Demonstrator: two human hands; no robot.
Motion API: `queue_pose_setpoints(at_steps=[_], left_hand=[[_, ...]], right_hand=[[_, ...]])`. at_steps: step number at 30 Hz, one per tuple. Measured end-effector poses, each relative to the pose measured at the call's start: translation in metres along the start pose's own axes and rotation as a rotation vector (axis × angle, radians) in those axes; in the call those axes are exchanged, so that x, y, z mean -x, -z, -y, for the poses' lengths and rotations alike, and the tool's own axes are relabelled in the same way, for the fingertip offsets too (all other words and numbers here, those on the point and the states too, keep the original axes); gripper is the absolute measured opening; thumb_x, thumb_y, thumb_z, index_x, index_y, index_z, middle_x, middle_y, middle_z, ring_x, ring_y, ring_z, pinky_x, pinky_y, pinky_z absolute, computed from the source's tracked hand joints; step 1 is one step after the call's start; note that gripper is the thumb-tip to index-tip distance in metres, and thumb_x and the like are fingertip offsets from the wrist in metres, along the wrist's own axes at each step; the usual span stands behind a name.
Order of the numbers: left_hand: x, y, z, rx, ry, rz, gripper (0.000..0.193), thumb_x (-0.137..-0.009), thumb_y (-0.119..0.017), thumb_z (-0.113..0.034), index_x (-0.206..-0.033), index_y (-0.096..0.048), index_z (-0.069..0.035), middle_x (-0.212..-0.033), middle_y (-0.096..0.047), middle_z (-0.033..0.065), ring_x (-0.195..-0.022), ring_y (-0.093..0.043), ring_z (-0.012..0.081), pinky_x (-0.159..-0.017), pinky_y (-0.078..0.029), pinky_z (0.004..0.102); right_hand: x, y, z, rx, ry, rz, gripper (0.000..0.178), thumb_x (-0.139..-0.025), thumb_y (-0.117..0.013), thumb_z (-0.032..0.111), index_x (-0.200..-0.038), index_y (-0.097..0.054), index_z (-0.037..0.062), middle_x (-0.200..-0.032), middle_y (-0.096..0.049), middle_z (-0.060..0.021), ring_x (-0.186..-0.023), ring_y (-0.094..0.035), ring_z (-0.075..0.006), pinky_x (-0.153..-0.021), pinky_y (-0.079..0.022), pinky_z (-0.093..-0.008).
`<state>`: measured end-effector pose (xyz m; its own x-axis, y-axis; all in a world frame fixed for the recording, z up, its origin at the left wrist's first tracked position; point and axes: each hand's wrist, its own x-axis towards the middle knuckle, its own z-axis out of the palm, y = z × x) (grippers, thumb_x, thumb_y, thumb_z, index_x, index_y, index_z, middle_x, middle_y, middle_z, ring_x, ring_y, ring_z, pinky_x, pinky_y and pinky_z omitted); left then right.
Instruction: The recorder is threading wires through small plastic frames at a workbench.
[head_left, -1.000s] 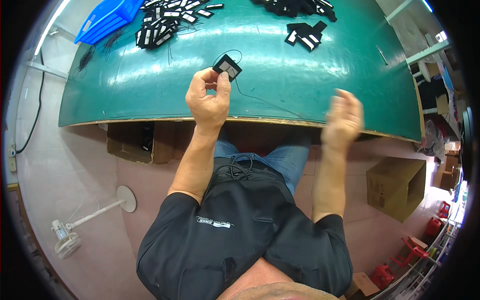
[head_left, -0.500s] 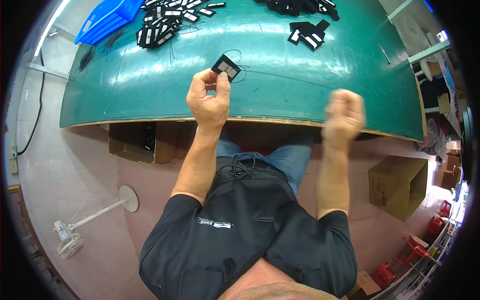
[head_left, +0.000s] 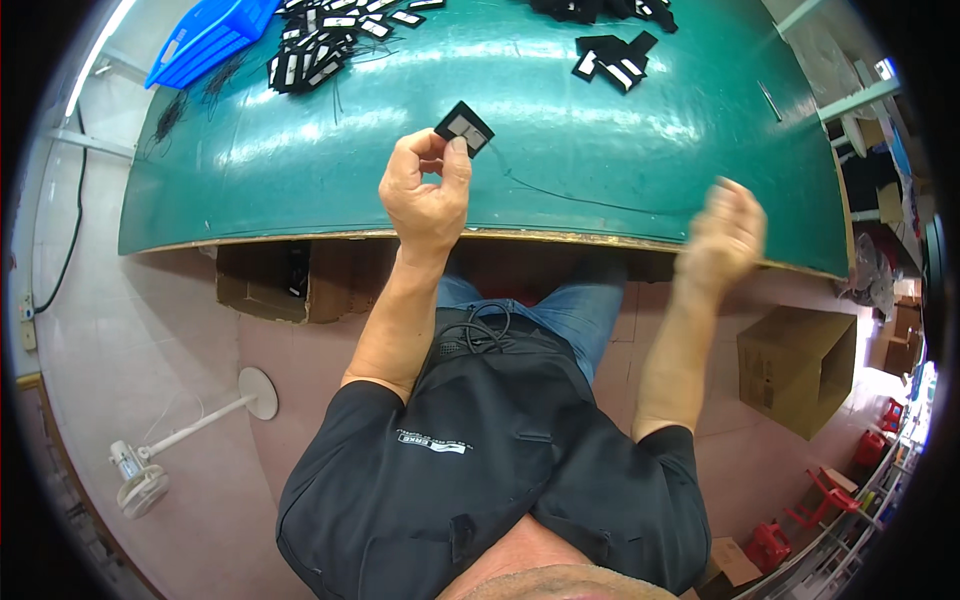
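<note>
The left hand (head_left: 428,190) holds a black tag (head_left: 465,128) with a pale face up above the near part of the green tabletop (head_left: 300,180). Its thumb and fingers (head_left: 457,162) are closed in a pinch on the tag's near edge, a grip that seems chosen to leave most of the face and the outer edges uncovered. Tilted and raised like this, the tag probably gives the dark cord (head_left: 570,197) room to run without rubbing on the hand.

The cord stretches from beside the tag out to its right, toward the right hand (head_left: 727,232). That hand is blurred, its fingers seemingly half curled; I cannot tell whether they have hold of the cord's end. Its place well to the right of the tag may serve to keep the cord spread out rather than bunched.

Beyond the tag to its left lies a heap of similar pieces (head_left: 315,50), with a blue basket (head_left: 210,42) farther left; beyond it to the right is a smaller cluster (head_left: 615,62). Both groups sit well apart from the tag, which likely keeps the space around it free for the hands.
</note>
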<state>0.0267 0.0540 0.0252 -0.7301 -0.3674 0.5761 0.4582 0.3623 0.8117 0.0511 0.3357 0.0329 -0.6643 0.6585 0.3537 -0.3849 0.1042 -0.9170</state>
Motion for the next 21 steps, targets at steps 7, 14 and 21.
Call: queue_pose_setpoints(at_steps=[7, 14, 21], left_hand=[[0.017, -0.016, -0.011, 0.058, -0.071, 0.086, 0.014, -0.084, -0.073, -0.003, -0.092, -0.062, -0.002, -0.078, -0.064, 0.0051, -0.063, -0.059, 0.0111, -0.057, -0.048, 0.0251], [0.008, -0.007, -0.001, 0.033, -0.026, 0.039, 0.013, -0.085, -0.073, -0.005, -0.093, -0.063, -0.002, -0.078, -0.065, 0.0042, -0.064, -0.059, 0.0105, -0.058, -0.048, 0.0246], [-0.004, 0.002, 0.016, 0.024, 0.073, -0.032, 0.014, -0.087, -0.073, -0.009, -0.094, -0.063, -0.002, -0.079, -0.065, 0.0035, -0.064, -0.059, 0.0096, -0.058, -0.049, 0.024]], right_hand=[[0.079, -0.1, 0.007, 0.04, 0.01, 0.624, 0.005, -0.092, -0.068, 0.004, -0.096, -0.066, 0.0042, -0.072, -0.055, 0.0071, -0.06, -0.044, 0.0, -0.051, -0.034, -0.0174], [0.052, -0.06, -0.003, -0.053, 0.118, 0.473, 0.004, -0.094, -0.065, 0.003, -0.092, -0.062, 0.0037, -0.075, -0.056, 0.0038, -0.058, -0.042, 0.0, -0.051, -0.033, -0.0161], [-0.048, 0.068, 0.0, -0.061, 0.097, -0.071, 0.005, -0.096, -0.062, 0.007, -0.094, -0.062, 0.0019, -0.068, -0.052, 0.0026, -0.051, -0.037, -0.0022, -0.043, -0.029, -0.0186]])
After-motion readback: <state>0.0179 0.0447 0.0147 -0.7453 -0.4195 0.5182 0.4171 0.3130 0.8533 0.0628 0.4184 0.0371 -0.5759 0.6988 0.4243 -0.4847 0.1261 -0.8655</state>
